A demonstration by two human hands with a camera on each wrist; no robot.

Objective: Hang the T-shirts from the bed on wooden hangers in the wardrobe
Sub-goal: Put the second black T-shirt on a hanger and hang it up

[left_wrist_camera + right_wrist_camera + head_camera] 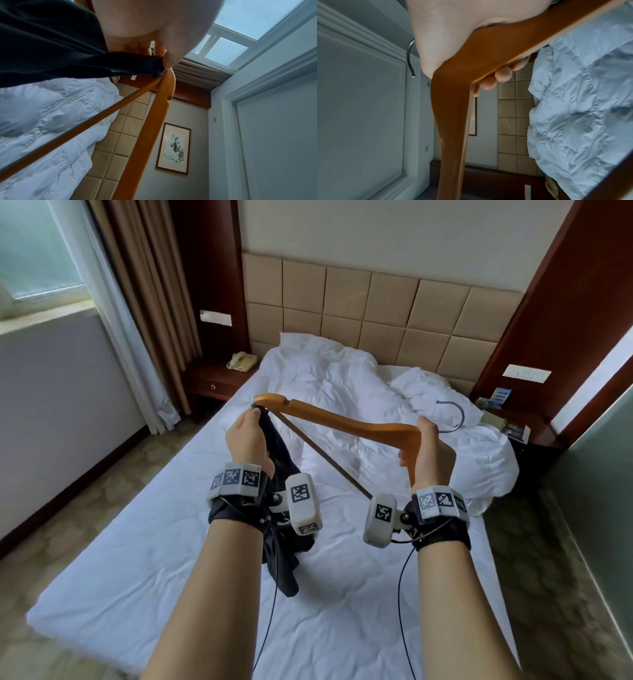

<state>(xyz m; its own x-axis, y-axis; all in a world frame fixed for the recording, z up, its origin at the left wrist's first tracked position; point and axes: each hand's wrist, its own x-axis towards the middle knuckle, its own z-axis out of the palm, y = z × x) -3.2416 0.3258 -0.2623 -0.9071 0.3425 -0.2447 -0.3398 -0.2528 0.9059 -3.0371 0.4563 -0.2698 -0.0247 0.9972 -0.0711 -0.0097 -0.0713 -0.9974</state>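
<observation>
The right hand (430, 450) is gripping the wooden hanger (342, 419) at its neck above the bed (137, 559), while the left hand (246, 436) is pinching the dark T-shirt (284, 460) against the hanger's far tip. The shirt is hanging bunched, not yet dressed on; threading it and carrying it to the wardrobe are remaining.

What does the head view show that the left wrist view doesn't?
Only the head view shows the right hand gripping the hanger's middle, its metal hook, and a phone. Only the left wrist view shows a framed picture. Both show the left hand pinching the dark T-shirt at the hanger's end, above the bed.
</observation>
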